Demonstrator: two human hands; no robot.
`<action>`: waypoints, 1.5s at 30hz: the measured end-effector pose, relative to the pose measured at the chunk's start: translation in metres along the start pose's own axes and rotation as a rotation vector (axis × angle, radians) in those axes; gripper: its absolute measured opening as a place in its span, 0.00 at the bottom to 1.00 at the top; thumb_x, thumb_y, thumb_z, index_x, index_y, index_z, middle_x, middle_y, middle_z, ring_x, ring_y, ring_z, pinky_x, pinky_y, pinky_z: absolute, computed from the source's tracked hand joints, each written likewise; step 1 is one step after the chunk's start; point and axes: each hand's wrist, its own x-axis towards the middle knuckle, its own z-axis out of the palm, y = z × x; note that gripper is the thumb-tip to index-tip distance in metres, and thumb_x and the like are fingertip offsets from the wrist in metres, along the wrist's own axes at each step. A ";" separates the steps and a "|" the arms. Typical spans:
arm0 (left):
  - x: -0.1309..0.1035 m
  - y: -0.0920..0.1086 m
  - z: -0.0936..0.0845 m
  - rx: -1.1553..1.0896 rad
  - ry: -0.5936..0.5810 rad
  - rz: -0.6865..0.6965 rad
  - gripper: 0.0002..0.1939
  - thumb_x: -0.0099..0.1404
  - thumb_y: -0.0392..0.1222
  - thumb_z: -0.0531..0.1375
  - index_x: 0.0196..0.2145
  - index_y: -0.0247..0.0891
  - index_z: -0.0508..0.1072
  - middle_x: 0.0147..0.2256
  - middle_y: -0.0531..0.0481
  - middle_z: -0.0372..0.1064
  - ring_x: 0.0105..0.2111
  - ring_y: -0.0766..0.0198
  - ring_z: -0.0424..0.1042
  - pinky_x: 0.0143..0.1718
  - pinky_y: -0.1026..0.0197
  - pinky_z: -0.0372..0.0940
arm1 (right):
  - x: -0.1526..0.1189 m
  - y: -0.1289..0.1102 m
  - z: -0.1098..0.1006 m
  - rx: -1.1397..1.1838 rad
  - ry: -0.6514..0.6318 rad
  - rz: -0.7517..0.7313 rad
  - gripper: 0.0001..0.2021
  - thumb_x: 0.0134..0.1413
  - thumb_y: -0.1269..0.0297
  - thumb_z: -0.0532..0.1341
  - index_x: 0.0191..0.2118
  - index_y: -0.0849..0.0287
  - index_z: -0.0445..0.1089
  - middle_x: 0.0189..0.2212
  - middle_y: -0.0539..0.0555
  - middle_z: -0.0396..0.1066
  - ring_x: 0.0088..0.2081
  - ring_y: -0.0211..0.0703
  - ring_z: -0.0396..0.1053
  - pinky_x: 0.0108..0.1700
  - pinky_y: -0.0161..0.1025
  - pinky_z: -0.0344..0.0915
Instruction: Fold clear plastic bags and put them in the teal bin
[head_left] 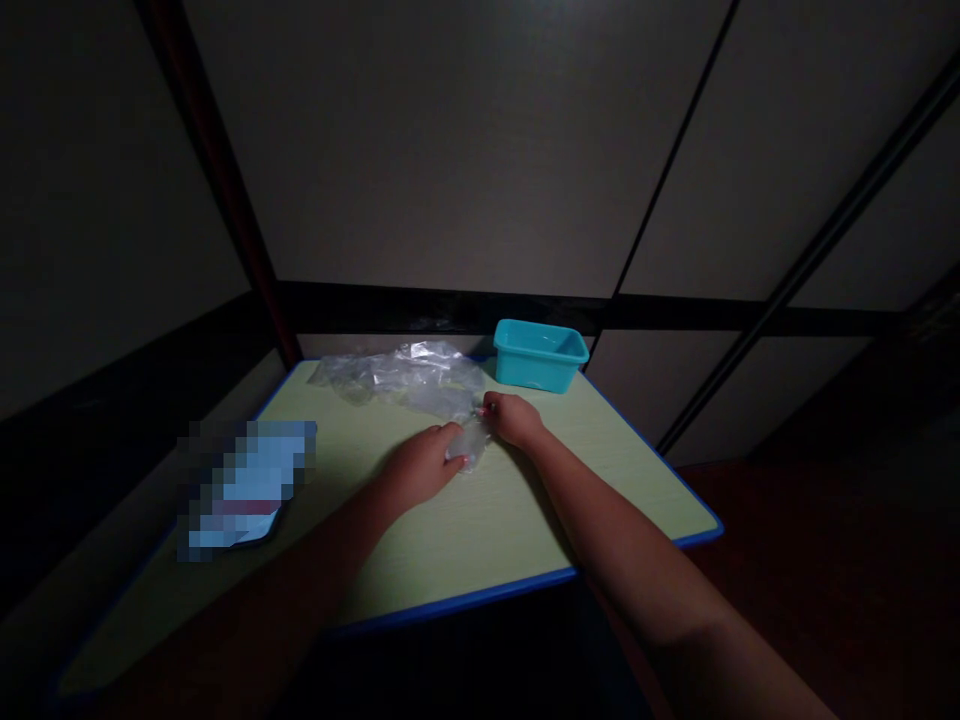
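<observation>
Over the middle of the table, my left hand grips a small clear plastic bag between thumb and fingers. Just beyond it to the right, my right hand is closed in a pinch at the upper edge of this bag. What sits in its fingertips is too small and dark to make out. Behind both hands lies a large crumpled sheet of clear plastic, its near end reaching close to the small bag. A turquoise plastic basket stands upright at the back right, apart from my right hand.
The pale green table has a blue edge. A phone-like device, blurred by pixels, rests at the left side. Panelled doors or a wall rise directly behind the table. The light is dim.
</observation>
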 end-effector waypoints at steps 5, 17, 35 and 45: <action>-0.003 0.006 -0.004 0.060 -0.026 0.003 0.16 0.61 0.44 0.56 0.48 0.43 0.68 0.42 0.46 0.68 0.39 0.58 0.68 0.39 0.63 0.59 | -0.001 -0.004 0.002 -0.067 -0.019 0.023 0.14 0.57 0.53 0.52 0.39 0.55 0.68 0.34 0.59 0.73 0.34 0.48 0.69 0.29 0.37 0.55; -0.005 0.007 -0.003 0.186 -0.032 0.041 0.17 0.62 0.46 0.55 0.48 0.40 0.69 0.39 0.46 0.67 0.35 0.60 0.68 0.36 0.63 0.59 | -0.013 -0.006 -0.012 -0.131 0.143 0.102 0.22 0.56 0.51 0.52 0.51 0.59 0.61 0.48 0.65 0.64 0.49 0.55 0.63 0.47 0.52 0.57; -0.012 0.013 -0.014 0.239 0.142 0.133 0.16 0.60 0.33 0.52 0.45 0.41 0.69 0.40 0.46 0.58 0.41 0.59 0.62 0.45 0.60 0.59 | -0.015 -0.020 -0.009 -0.083 -0.371 -0.167 0.28 0.62 0.54 0.37 0.65 0.54 0.33 0.65 0.51 0.29 0.65 0.45 0.28 0.59 0.63 0.26; -0.023 0.045 -0.014 0.541 0.050 0.336 0.15 0.62 0.33 0.50 0.39 0.44 0.75 0.39 0.43 0.64 0.41 0.53 0.61 0.40 0.52 0.58 | -0.009 -0.016 0.000 -0.056 -0.370 -0.152 0.29 0.62 0.53 0.37 0.65 0.55 0.31 0.65 0.51 0.27 0.65 0.45 0.25 0.58 0.65 0.26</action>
